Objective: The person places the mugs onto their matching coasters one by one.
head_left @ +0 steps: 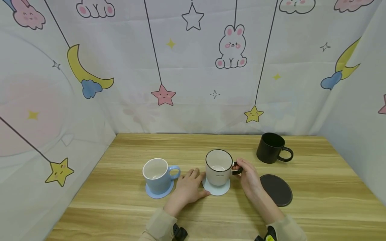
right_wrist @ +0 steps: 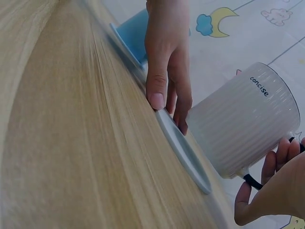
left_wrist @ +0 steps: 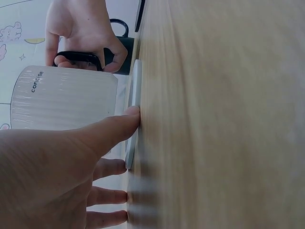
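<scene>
A white ribbed mug [head_left: 217, 170] with a dark rim leans slightly over a pale round coaster [head_left: 219, 191]. A gap shows between mug and coaster in the left wrist view. My right hand [head_left: 250, 179] grips the mug's black handle [left_wrist: 81, 58] with curled fingers. My left hand [head_left: 190, 189] lies at the coaster's left side, fingers spread; its thumb [right_wrist: 157, 98] touches the near edge and the index finger [left_wrist: 109, 167] the far edge. The other fingertips rest on the table. Left of that hand, a blue mug [head_left: 158, 179] stands on a blue coaster [head_left: 159, 194].
At the back right of the wooden table [head_left: 120, 214] stands a black mug [head_left: 270, 149], handle to the right. A black round coaster [head_left: 276, 190] lies in front of it, beside my right forearm. Printed curtains [head_left: 193, 73] enclose the table's back and sides.
</scene>
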### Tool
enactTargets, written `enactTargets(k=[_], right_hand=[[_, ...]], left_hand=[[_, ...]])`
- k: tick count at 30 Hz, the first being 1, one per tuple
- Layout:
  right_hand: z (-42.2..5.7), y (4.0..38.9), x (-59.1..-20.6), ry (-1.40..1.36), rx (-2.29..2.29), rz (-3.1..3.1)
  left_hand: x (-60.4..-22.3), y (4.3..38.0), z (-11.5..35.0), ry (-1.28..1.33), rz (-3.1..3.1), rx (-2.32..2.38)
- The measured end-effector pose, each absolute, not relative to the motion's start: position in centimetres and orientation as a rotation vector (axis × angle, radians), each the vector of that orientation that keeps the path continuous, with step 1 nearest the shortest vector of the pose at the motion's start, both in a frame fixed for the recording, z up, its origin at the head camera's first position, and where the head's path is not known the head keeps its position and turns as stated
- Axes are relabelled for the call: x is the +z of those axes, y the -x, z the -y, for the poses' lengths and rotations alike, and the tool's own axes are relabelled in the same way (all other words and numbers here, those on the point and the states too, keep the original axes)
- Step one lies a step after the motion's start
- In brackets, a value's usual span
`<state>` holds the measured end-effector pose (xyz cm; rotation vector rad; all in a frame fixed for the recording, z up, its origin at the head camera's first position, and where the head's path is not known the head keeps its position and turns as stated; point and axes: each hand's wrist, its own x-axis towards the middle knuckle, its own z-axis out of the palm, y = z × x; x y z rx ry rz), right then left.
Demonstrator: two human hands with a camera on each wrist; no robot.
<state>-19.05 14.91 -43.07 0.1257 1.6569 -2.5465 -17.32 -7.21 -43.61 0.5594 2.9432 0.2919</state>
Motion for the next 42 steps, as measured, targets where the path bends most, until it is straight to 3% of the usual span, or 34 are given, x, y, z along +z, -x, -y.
enactTargets(k=[42], right_hand=[[-14.3,18.4,-44.1,-0.141,-2.497,-1.697]], left_hand=[[-43.2,17.1,7.3,-0.563,-2.933,0.304]])
